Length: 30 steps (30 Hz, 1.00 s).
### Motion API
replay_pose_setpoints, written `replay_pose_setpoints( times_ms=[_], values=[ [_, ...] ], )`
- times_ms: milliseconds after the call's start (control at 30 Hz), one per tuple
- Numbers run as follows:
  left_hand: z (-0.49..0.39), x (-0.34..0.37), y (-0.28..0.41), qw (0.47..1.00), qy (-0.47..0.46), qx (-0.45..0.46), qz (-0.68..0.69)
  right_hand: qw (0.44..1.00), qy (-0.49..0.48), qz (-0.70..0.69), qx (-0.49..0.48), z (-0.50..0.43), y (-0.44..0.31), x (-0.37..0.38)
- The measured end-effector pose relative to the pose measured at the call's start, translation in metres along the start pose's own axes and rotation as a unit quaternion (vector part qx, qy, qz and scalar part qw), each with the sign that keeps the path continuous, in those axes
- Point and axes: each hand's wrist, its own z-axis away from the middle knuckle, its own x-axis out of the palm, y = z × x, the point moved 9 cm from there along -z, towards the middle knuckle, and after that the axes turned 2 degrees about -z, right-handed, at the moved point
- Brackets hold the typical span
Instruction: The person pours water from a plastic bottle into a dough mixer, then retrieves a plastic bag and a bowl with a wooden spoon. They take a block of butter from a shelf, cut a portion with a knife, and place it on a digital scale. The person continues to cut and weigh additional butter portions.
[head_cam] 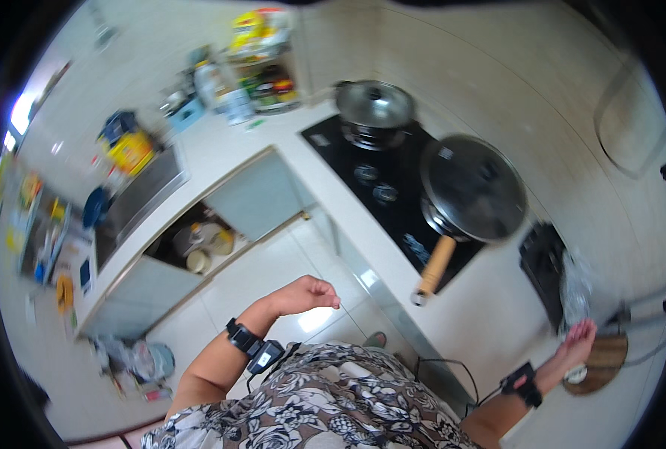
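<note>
My left hand [306, 294] hangs above the tiled floor in front of me, its fingers curled in with nothing visible in them. Out to the far right, my right hand [577, 345] reaches over the counter, overlapping a round wooden board [612, 362]. A small pale round item [576, 373] shows beside its wrist, and a clear plastic bag [577, 292] lies just beyond the fingers. Whether those fingers touch the bag cannot be told. A lidded frying pan [473, 191] with a wooden handle [437, 266] sits on the black gas hob [361, 196].
Behind the pan, a lidded steel pot [375, 106] occupies the other burner. A black object [542, 269] stands against the wall. To the left are a sink [142, 196], an open cabinet [181, 238] holding containers, and a rack [268, 84] of condiments. Bags [136, 359] rest on the floor.
</note>
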Motion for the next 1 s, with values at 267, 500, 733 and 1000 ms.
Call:
replay_pose_setpoints(
  times_ms=[267,500,733,1000],
  values=[
    [0.156,-0.071,-0.091,0.934,0.347,0.036,0.084,0.933,-0.327,-0.094,-0.116,0.277,-0.041,0.215],
    [0.277,-0.079,-0.150,0.788,0.603,0.008,0.123,0.720,-0.529,0.224,-0.389,0.461,0.016,0.351],
    [0.385,-0.059,-0.228,0.651,0.722,-0.099,0.214,0.688,-0.696,-0.004,0.206,0.601,0.164,0.410],
    [0.459,-0.042,-0.279,0.479,0.772,-0.081,0.410,0.590,-0.701,0.087,0.390,0.771,0.259,0.420]
  ],
)
